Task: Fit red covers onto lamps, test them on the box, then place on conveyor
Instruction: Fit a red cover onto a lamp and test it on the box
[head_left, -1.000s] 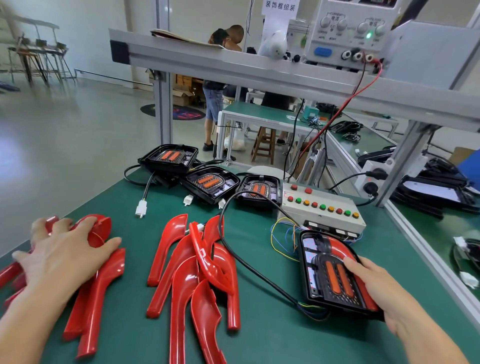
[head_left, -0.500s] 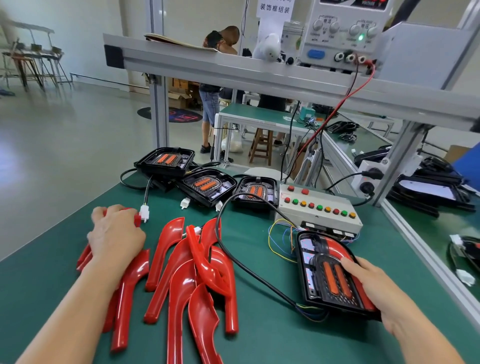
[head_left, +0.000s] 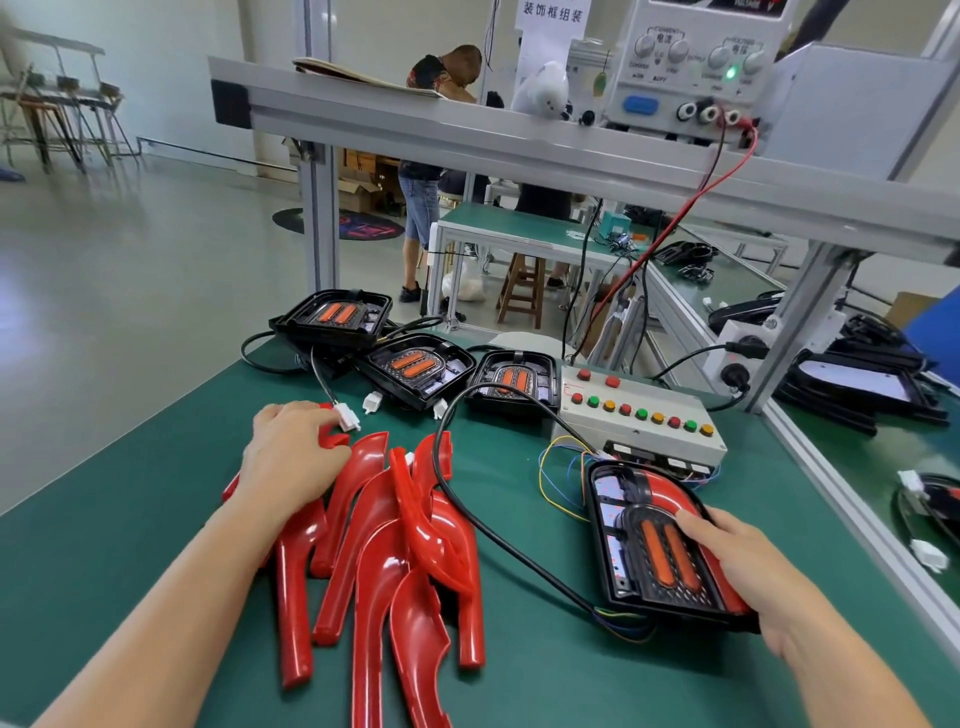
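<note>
Left hand (head_left: 291, 457) grips red covers (head_left: 395, 551); right hand (head_left: 743, 556) holds lamp (head_left: 660, 551).

Green bench (head_left: 130, 519) carries red covers (head_left: 384, 545), black lamps (head_left: 660, 545), test box (head_left: 639, 415).
</note>
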